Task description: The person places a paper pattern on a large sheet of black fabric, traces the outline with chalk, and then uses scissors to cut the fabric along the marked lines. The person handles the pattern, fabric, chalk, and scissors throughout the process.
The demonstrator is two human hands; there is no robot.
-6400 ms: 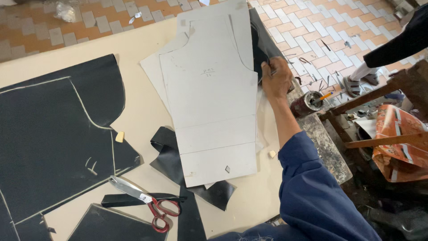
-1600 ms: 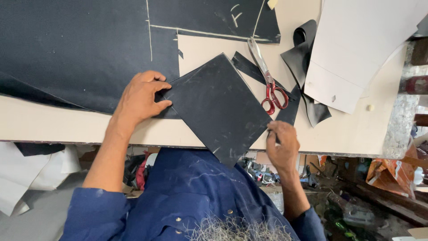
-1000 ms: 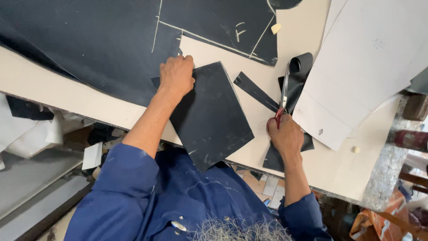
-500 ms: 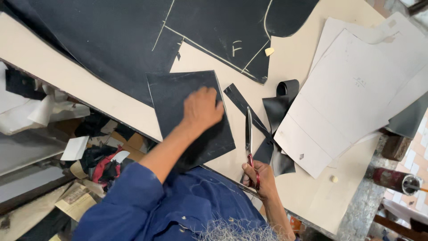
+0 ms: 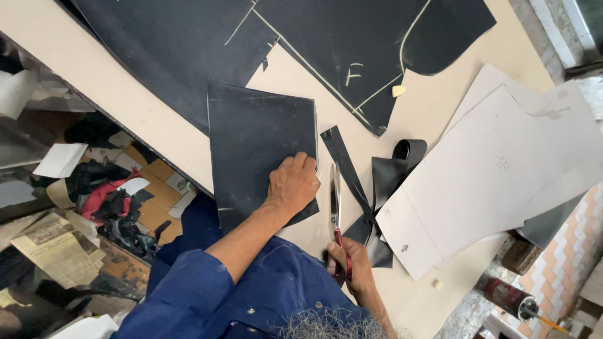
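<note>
Left hand: the left hand (image 5: 293, 184) lay palm down, fingers spread flat, on the lower right corner of the small dark rectangular fabric panel (image 5: 257, 144); it pressed on the panel and gripped nothing.
Right hand: the right hand (image 5: 353, 267) was closed around the red handles of the steel-bladed scissors (image 5: 337, 216).
Scissors: the blades pointed away from the person, just beside the panel's right edge; whether they touched the cloth could not be told.
Panel: it rested on the pale beige cutting table (image 5: 440, 113), its lower part reaching the table's near edge, its upper left corner lying over the large dark fabric sheet with chalk lines (image 5: 207, 37).
Scraps: 1 narrow dark fabric strip (image 5: 342, 160) and a curled dark offcut (image 5: 399, 163) lay just right of the scissors.
Patterns: the pale grey paper pattern pieces (image 5: 496, 169) were stacked at the right, overlapping the offcut.
Chalk: 1 small cream chalk block (image 5: 398, 91) sat near the large sheet's edge.
Sleeves: the blue work shirt (image 5: 207, 289) covered both arms.
</note>
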